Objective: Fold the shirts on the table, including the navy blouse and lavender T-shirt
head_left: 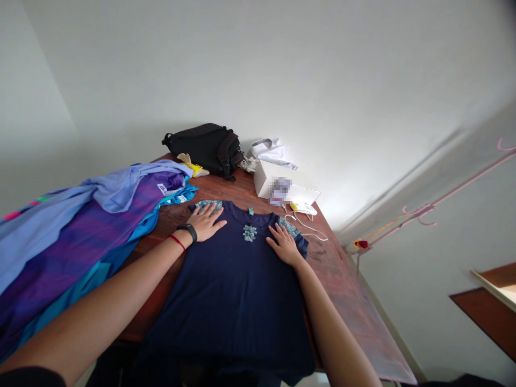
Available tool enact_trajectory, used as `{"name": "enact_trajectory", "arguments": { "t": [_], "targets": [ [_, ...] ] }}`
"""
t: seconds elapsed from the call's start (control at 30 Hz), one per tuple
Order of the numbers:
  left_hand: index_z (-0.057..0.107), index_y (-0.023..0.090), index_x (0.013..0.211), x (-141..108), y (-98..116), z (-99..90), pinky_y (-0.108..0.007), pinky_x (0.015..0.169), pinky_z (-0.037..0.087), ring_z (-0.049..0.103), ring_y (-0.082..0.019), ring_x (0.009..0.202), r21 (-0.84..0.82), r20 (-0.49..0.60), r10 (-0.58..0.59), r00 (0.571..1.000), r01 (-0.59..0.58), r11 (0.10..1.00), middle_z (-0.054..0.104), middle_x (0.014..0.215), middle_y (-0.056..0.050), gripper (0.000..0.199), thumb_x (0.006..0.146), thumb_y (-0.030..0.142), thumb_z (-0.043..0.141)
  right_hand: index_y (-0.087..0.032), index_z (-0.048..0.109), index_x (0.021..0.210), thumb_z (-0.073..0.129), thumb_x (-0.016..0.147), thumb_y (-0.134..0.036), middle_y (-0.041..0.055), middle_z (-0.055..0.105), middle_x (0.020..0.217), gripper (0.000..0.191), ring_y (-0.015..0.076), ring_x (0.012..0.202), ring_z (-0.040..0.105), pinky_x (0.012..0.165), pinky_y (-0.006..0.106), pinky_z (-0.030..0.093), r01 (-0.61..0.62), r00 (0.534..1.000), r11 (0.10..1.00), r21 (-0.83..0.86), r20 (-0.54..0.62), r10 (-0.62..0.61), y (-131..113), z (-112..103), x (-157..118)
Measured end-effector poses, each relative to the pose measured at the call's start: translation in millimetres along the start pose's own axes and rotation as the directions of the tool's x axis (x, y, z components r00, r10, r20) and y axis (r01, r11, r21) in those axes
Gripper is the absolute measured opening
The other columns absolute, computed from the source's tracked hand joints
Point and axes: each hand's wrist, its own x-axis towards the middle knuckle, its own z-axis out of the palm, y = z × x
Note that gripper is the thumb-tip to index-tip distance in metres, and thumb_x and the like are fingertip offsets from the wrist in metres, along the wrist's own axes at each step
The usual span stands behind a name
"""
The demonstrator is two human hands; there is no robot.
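Observation:
A navy shirt (242,285) with patterned grey-blue shoulders lies spread out, its collar toward the far side and its hem hanging over the table's near edge. A small grey-blue decoration (249,233) sits below the neckline. My left hand (205,221), wearing a black band and a red string at the wrist, rests flat on the left shoulder of the shirt, fingers spread. On the opposite shoulder lies my right hand (284,244), also flat with its fingers apart. Neither hand grips the cloth.
The wooden table (358,306) carries a pile of blue and purple clothes (105,226) at the left. Farther back are a black bag (205,148), a white box (264,180), a white cable (318,234) and white cloth (274,150). A pink rack (463,188) stands at the right.

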Motion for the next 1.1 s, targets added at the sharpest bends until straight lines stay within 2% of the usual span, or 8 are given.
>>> {"name": "enact_trajectory", "arguments": {
  "t": [0.57,0.67,0.77,0.9,0.97,1.1],
  "targets": [
    [0.035,0.025,0.156,1.5,-2.1,2.5,-0.055,0.120,0.015,0.022,-0.033,0.151,0.016,-0.002,0.003,1.000,-0.003,1.000,0.023,0.165,-0.012,0.071,0.099,0.065,0.022,-0.032,0.033,0.156,0.040,0.099,-0.060,0.0022,0.020,0.167,0.064,0.0293,0.155,0.010,0.123,0.054,0.015,0.004,1.000,1.000,0.012,-0.007,-0.004,-0.9,-1.2,-0.9],
    [0.036,0.028,0.156,1.8,-4.3,0.9,-0.059,0.119,0.013,0.020,-0.035,0.151,0.020,0.001,-0.014,1.000,0.014,1.000,0.023,0.165,-0.012,0.071,0.098,0.067,0.025,-0.032,0.034,0.156,0.041,0.099,-0.059,0.0022,0.021,0.167,0.063,0.0294,0.155,0.010,0.122,0.054,0.016,0.002,1.000,1.000,0.017,-0.008,-0.001,-0.5,-2.0,-1.0],
    [0.036,0.026,0.156,2.3,-10.9,-3.1,-0.064,0.117,0.012,0.015,-0.038,0.152,0.004,-0.002,-0.132,0.991,0.132,0.991,0.021,0.165,-0.014,0.075,0.095,0.070,0.027,-0.031,0.035,0.156,0.042,0.099,-0.059,0.0025,0.021,0.167,0.063,0.0292,0.155,0.011,0.123,0.053,0.016,0.001,1.000,1.000,0.028,-0.008,-0.001,0.1,-2.6,-1.0],
    [0.022,0.008,0.159,1.0,-22.0,-12.0,-0.064,0.117,0.014,0.013,-0.042,0.151,-0.041,-0.026,-0.346,0.938,0.345,0.938,0.015,0.165,-0.023,0.104,0.086,0.082,0.032,-0.029,0.037,0.155,0.043,0.099,-0.058,0.0042,0.021,0.167,0.064,0.0293,0.155,0.011,0.123,0.052,0.016,0.002,1.000,1.000,0.031,-0.018,-0.002,1.1,-1.6,-1.0],
    [0.016,0.003,0.158,-0.8,-26.1,-17.0,-0.065,0.117,0.013,0.013,-0.042,0.151,-0.060,-0.021,-0.392,0.920,0.390,0.919,0.015,0.164,-0.025,0.114,0.083,0.086,0.033,-0.029,0.037,0.155,0.043,0.099,-0.058,0.0047,0.021,0.167,0.064,0.0291,0.155,0.011,0.123,0.051,0.015,0.004,1.000,1.000,0.027,-0.023,-0.004,1.7,-0.4,-0.7],
    [0.016,-0.003,0.156,-3.9,-30.6,-27.8,-0.067,0.117,0.014,0.014,-0.042,0.149,-0.070,-0.003,-0.428,0.904,0.426,0.902,0.018,0.163,-0.027,0.117,0.082,0.084,0.043,-0.029,0.037,0.155,0.043,0.099,-0.058,0.0046,0.021,0.167,0.064,0.0294,0.155,0.011,0.123,0.052,0.016,0.002,1.000,1.000,0.019,-0.026,-0.002,2.9,1.6,-0.3]
  ]
}}
